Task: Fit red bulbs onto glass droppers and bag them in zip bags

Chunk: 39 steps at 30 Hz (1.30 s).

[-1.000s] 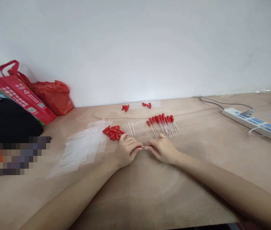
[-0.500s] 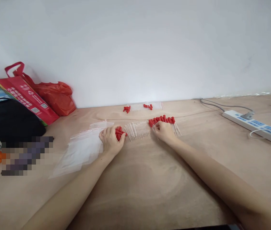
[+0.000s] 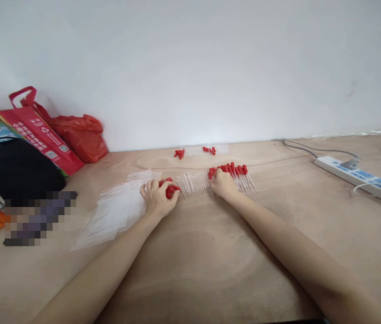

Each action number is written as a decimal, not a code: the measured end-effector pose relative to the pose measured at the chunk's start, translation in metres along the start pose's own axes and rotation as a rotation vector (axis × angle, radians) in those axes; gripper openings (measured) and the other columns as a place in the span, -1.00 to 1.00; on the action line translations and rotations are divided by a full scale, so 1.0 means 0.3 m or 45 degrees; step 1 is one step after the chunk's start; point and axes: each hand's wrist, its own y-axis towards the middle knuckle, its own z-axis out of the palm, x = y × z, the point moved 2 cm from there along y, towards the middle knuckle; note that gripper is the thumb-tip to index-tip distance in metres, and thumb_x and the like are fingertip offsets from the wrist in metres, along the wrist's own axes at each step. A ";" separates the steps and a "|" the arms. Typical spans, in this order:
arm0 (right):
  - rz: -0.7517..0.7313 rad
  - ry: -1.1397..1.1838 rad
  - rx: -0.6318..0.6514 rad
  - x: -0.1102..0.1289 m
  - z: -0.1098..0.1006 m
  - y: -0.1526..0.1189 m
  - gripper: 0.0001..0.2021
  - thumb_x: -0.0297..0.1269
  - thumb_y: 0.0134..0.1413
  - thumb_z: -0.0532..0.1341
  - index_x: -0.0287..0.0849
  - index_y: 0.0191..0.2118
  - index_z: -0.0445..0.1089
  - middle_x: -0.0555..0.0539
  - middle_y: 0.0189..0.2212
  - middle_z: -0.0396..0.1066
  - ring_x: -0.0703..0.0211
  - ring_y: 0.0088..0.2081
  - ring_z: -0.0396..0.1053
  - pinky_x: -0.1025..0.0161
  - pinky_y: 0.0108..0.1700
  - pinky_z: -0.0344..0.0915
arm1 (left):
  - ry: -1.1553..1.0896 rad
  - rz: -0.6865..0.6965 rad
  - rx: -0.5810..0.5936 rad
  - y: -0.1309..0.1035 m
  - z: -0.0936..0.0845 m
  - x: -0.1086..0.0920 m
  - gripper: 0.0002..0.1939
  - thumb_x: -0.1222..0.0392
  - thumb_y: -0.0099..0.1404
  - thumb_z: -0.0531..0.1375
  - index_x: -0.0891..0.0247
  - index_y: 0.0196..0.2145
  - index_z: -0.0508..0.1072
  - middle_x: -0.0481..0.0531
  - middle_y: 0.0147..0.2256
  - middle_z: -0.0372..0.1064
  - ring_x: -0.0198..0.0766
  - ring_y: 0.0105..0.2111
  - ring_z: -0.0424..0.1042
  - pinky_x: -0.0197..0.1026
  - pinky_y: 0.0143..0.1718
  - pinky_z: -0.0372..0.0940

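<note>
Bench (image 3: pixel 190 261), pale wood, its far edge along the wall.
Black bag (image 3: pixel 24 173), red printed bag (image 3: pixel 37 135) and red plastic bag (image 3: pixel 84 137), together toward the far left corner.
Power strip (image 3: pixel 355 175), white, with leads, toward the right edge.
Clear bags (image 3: pixel 118 211), flat and overlapping, left of mid-bench.
Left hand (image 3: pixel 158 200), fingers spread and curved over the pile of red caps (image 3: pixel 172 191); whether it has gripped one cannot be told.
Right hand (image 3: pixel 223 184), fingers drawn together at the left end of the red-capped tubes (image 3: pixel 244 177); what lies between the fingertips is hidden.
Red-capped tubes, one row, caps toward the far edge, bare ends toward the near edge.
Uncapped tubes (image 3: pixel 195 183), clear, side by side between the two hands.
Pile of red caps, loose, partly under the left hand, beside the uncapped tubes.
Two small red clusters (image 3: pixel 179 154) (image 3: pixel 209 150), near the far edge.
Step, as judged: right hand at the row, left at the loose caps. Lifting a single cap would call for a narrow thumb-and-finger pinch; releasing a tube, for fingers parted without nudging its neighbours.
</note>
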 end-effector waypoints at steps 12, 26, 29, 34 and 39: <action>-0.088 -0.126 0.024 0.025 -0.023 -0.027 -0.80 -0.30 0.01 0.02 -0.11 -0.26 0.34 -0.12 -0.29 0.41 0.05 -0.22 0.36 0.20 -0.28 0.22 | 0.076 0.217 0.064 0.009 0.039 -0.004 -0.84 0.14 0.10 0.12 0.11 -0.36 0.47 0.06 -0.14 0.30 -0.04 -0.10 0.17 0.15 -0.02 -0.16; 0.041 -0.220 0.150 0.073 -0.019 0.006 -0.74 -0.41 -0.03 0.05 -0.30 -0.21 0.39 -0.32 -0.23 0.40 0.02 -0.22 0.39 0.19 -0.27 0.25 | -0.149 0.281 -0.111 0.013 0.005 -0.014 -0.79 0.16 0.21 0.06 0.20 -0.29 0.46 0.11 -0.30 0.31 -0.13 -0.23 0.24 -0.06 -0.15 0.08; 0.014 -0.232 0.159 0.072 -0.012 0.003 -0.74 -0.46 -0.03 0.04 -0.32 -0.23 0.40 -0.34 -0.24 0.40 0.04 -0.20 0.39 0.20 -0.24 0.24 | -0.314 0.465 -0.001 -0.010 -0.007 -0.045 -0.76 0.20 0.27 -0.01 0.23 -0.22 0.42 0.07 -0.37 0.33 -0.20 -0.30 0.26 -0.14 -0.20 0.14; 0.001 -0.250 0.130 0.050 -0.016 -0.011 -0.76 -0.44 0.00 0.05 -0.33 -0.24 0.41 -0.36 -0.26 0.41 0.05 -0.19 0.38 0.23 -0.22 0.23 | -0.459 0.744 0.332 -0.067 -0.026 -0.115 -0.76 0.27 0.28 -0.05 0.23 -0.20 0.38 0.05 -0.31 0.38 -0.21 -0.28 0.28 -0.15 -0.22 0.14; 0.030 -0.245 0.046 0.054 -0.025 0.002 -0.72 -0.34 0.07 0.00 -0.30 -0.19 0.38 -0.33 -0.24 0.40 0.01 -0.23 0.39 0.19 -0.27 0.25 | -0.536 0.802 0.498 -0.086 -0.044 -0.146 -0.78 0.24 0.27 -0.04 0.22 -0.23 0.38 0.06 -0.27 0.36 -0.21 -0.25 0.28 -0.13 -0.20 0.14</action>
